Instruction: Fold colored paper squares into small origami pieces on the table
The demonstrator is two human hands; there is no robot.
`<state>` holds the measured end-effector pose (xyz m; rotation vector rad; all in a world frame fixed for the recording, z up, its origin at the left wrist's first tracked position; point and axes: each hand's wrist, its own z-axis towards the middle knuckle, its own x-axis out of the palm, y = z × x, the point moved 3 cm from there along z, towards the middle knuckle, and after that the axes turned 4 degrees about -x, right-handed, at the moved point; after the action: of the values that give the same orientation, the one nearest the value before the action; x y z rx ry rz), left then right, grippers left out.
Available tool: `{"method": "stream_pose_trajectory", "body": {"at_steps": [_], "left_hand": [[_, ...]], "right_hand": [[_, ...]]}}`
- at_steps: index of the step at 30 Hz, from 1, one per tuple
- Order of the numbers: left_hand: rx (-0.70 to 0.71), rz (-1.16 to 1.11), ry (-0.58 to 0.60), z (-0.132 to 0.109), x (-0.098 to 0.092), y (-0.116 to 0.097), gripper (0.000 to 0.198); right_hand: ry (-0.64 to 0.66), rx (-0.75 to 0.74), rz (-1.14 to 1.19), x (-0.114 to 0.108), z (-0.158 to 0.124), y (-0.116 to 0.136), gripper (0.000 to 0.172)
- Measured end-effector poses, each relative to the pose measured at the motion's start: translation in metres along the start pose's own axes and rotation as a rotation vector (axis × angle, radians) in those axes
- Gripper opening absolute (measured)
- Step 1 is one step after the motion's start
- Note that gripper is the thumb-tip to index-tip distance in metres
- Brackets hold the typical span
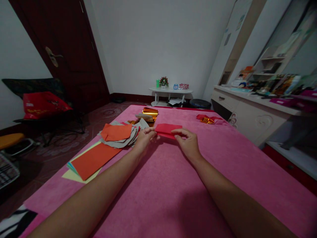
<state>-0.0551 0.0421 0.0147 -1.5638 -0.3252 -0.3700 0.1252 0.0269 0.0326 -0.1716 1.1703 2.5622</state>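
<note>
A folded piece of red paper [168,129] is stretched between my two hands, just above the pink cloth [168,185]. Fingers and thumb of my left hand [146,137] pinch its left end. On the right end, my right hand [187,140] grips it between thumb and fingers. Beside my left hand lies a pile of grey paper pieces [123,142] with an orange paper piece [116,132] on top. A stack of coloured paper strips, orange uppermost [96,159], lies nearer along the left side.
Shiny gold foil [151,113] lies at the far left of the cloth, and a red and gold bundle [207,120] at the far right. Beyond stands a small white table [170,90]. A cluttered dresser [247,102] is on the right; a chair with a red bag [44,105] is left.
</note>
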Motion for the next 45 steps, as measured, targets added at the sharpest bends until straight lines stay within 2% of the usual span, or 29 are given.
{"method": "stream_pose_trajectory", "body": {"at_steps": [6,9,17,22,27,31,34,45], "left_hand": [[0.049,-0.012,0.073,-0.006,0.005,-0.006,0.017],[0.063,0.045,0.056,-0.003,0.003,-0.004,0.025],[0.107,0.082,-0.026,0.005,-0.006,0.002,0.026],[0.109,0.122,-0.021,-0.001,-0.002,-0.003,0.030],[0.130,0.144,-0.003,-0.004,0.001,-0.006,0.031],[0.118,0.161,-0.008,-0.002,0.000,-0.004,0.037],[0.116,0.169,-0.055,0.000,-0.002,-0.003,0.042],[0.069,0.225,-0.122,0.003,-0.008,0.002,0.049]], "right_hand": [[0.064,0.000,0.012,0.001,-0.002,0.005,0.021],[0.060,-0.012,0.011,0.001,-0.002,0.007,0.021],[-0.077,0.103,0.062,0.003,0.001,-0.014,0.044],[-0.073,0.311,0.356,0.008,0.001,-0.025,0.047],[0.049,0.512,0.545,0.011,-0.004,-0.021,0.029],[0.029,0.527,0.527,0.009,-0.005,-0.021,0.025],[0.000,0.537,0.503,0.008,-0.004,-0.023,0.024],[-0.066,0.520,0.362,0.005,-0.004,-0.028,0.027]]}}
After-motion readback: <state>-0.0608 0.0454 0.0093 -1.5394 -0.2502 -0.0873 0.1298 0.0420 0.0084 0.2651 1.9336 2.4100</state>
